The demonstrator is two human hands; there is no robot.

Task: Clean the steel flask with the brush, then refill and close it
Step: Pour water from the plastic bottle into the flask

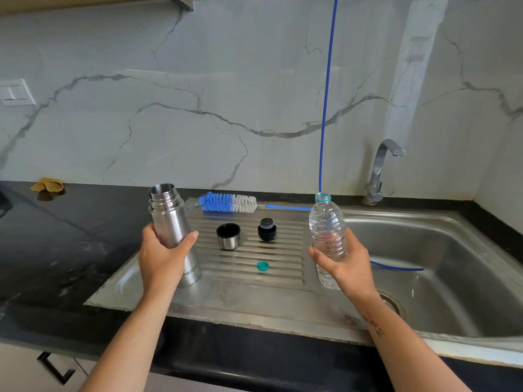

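Observation:
My left hand (162, 257) grips the steel flask (169, 222) around its middle; the flask stands upright and uncapped at the left end of the ribbed drainboard (249, 256). A clear plastic water bottle (328, 230), open at the top, is held upright by my right hand (346, 265) at the edge of the sink basin. Along the back of the drainboard lies the blue and white bottle brush (227, 203). The flask's steel cup lid (228, 236) and black stopper (267, 229) stand between my hands. A small teal bottle cap (263, 266) lies nearer me.
The sink basin (441, 267) with its drain is on the right, and a tap (380, 171) stands behind it. A blue tube (327, 94) hangs down the marble wall and runs into the basin. Black countertop (56, 241) stretches left, with a yellow cloth (48, 185) at the back.

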